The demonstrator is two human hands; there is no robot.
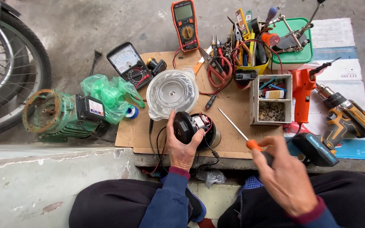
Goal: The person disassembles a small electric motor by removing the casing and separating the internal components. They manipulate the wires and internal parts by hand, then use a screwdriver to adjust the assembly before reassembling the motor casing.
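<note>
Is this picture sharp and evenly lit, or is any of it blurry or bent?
Head view: soft, even daylight, faint shadows; right hand with the screwdriver slightly blurred; left hand on the small motor sharp; bicycle wheel bulges from wide-angle distortion.

Head-worn view, steeply downward, close over cluttered cardboard [233, 143].

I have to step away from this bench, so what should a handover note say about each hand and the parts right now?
Left hand: fingers wrapped around the small black motor, holding it on the cardboard sheet.
Right hand: gripping the orange-handled screwdriver, tip raised and pointing toward the motor, not touching it.
Clear plastic housing lies separate, just behind the motor. Motor wires trail toward the person.
Done: housing already off the motor.
Left: screwdriver not yet applied to the motor.
</note>
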